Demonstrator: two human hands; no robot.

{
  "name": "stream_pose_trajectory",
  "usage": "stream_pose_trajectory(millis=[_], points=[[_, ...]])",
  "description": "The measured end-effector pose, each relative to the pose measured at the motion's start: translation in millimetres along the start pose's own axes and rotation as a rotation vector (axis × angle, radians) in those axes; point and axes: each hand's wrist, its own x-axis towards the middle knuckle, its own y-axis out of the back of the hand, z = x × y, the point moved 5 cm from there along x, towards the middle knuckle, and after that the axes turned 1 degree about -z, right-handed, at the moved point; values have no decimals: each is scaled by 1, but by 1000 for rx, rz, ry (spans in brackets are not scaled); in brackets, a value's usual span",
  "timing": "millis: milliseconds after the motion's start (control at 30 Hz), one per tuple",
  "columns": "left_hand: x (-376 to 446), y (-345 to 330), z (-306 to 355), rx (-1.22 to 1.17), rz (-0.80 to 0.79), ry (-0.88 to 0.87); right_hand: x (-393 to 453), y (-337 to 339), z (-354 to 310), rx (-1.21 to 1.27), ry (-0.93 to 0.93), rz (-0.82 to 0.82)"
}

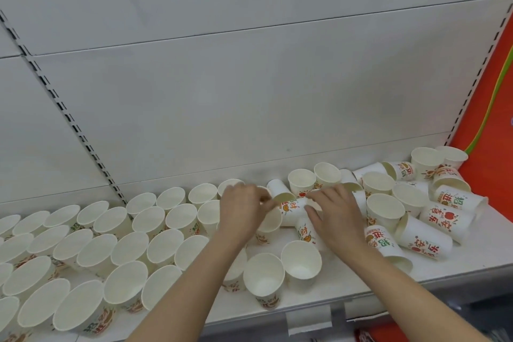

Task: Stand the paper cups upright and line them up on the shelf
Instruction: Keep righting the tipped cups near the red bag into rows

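Upright white paper cups [122,236] stand in rows over the white metal shelf's [472,266] left half | left hand [241,211] pinches the tipped printed paper cup [291,209] mid-shelf near the back edge | right hand [333,214], fingers spread, touches it | toppled printed cups [433,228] heap toward the right edge.

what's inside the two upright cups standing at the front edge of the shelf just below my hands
Nothing shows inside either: the left front cup and the right front cup show only bare white walls and bottoms.
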Motion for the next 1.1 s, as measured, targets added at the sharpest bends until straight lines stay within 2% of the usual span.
stream_pose_trajectory(millis=[33,100,167,267,400,500,733,767,833,900,933,1000,1033,1100], points=[[14,2,4,41,23,-28,10,-7,2,-45,-6,-39],[45,-9,13,188,-28,-89,25,-22,5,-173,-34,-167],[67,-33,20,319,-185,-128,33,-34,5,-285,-63,-294],[79,-67,23,458,-395,-146,36,-39,-1,-338,-84,-341],[82,-62,25,470,-267,-159,32,-41,-1,-325,-44,-355],[89,-52,15,486,-177,-102,27,-43,7,-242,-14,-350],[100,-60,-14,199,-296,126,17,-51,15,-141,-31,-402],[98,-58,-13,166,-278,129,16,-53,16,-128,-35,-409],[93,-44,-5,122,-135,73,15,-54,18,-98,-33,-411],[81,-33,13,8,-22,-77,16,-49,22,-60,-28,-388],[73,-32,24,-78,-87,-171,17,-44,25,-38,-32,-366],[53,-41,46,-216,-383,-348,20,-32,35,-11,-59,-316],[45,-49,54,-232,-517,-404,21,-26,41,-5,-81,-294],[41,-65,59,-193,-646,-442,18,-15,53,14,-133,-239]])
